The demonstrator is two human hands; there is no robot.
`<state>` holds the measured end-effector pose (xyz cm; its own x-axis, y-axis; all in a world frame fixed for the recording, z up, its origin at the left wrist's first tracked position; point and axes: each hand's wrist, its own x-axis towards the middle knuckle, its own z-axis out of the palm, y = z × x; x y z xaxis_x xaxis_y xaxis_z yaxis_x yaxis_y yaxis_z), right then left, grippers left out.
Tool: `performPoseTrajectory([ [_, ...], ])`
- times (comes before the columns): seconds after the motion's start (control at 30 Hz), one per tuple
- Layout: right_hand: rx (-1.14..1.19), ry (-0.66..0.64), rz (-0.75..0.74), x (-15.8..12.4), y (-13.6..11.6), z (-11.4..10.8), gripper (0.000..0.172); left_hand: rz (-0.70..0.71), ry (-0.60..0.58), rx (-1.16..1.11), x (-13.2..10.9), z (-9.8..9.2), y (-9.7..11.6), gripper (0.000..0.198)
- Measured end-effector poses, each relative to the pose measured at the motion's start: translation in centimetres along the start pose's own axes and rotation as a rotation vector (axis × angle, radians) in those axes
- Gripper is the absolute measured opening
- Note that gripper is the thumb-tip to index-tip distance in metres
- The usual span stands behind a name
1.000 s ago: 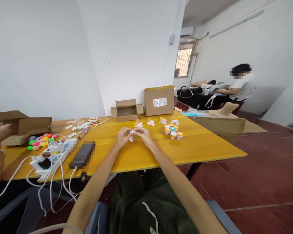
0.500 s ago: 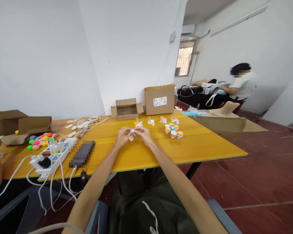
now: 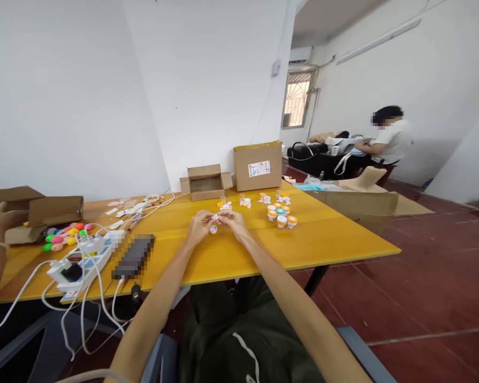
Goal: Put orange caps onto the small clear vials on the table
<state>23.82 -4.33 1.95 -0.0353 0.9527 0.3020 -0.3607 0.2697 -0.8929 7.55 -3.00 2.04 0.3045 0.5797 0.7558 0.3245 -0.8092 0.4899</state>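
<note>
Over the table, my left hand [image 3: 200, 226] and my right hand [image 3: 233, 221] meet fingertip to fingertip. Both pinch a small white piece with dark marks [image 3: 214, 217], too small to name for certain. Just below it stands a small round white container [image 3: 213, 230], close to the left fingers. Beyond my hands lie small white pieces [image 3: 226, 205] with an orange lid among them. To the right is a cluster of small clear jars with white-and-orange lids [image 3: 281, 221], one with a teal top [image 3: 280, 211].
Behind stand an open carton [image 3: 206, 187] and a closed cardboard box [image 3: 258, 169]. At left are a power strip with cables [image 3: 104, 255], a phone [image 3: 133, 256], colourful small balls [image 3: 66, 235] and a co-worker's hand [image 3: 0, 221] by another open carton [image 3: 56, 210]. Another person sits far right.
My hands stay together on the small white piece, with little movement. The co-worker's hand at left has risen and come further into view. The camera view has shifted slightly.
</note>
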Motion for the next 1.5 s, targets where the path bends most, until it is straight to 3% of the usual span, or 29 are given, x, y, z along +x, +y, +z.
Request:
performPoseTrajectory([
  [0.6, -0.088, -0.046, -0.07, 0.6, 0.9, -0.5, 0.03, 0.021, 0.002, -0.001, 0.0, 0.0, 0.2, 0.015],
  [1.03, -0.171, -0.071, -0.123, 0.9, 1.4, -0.8, 0.025, -0.272, -0.011, -0.186, 0.1, 0.4, 0.1, 0.028],
  [1.5, -0.219, -0.072, -0.185, 1.0, 1.7, -0.8, 0.03, -0.332, -0.009, -0.266, 0.6, 0.2, 1.0, 0.029],
])
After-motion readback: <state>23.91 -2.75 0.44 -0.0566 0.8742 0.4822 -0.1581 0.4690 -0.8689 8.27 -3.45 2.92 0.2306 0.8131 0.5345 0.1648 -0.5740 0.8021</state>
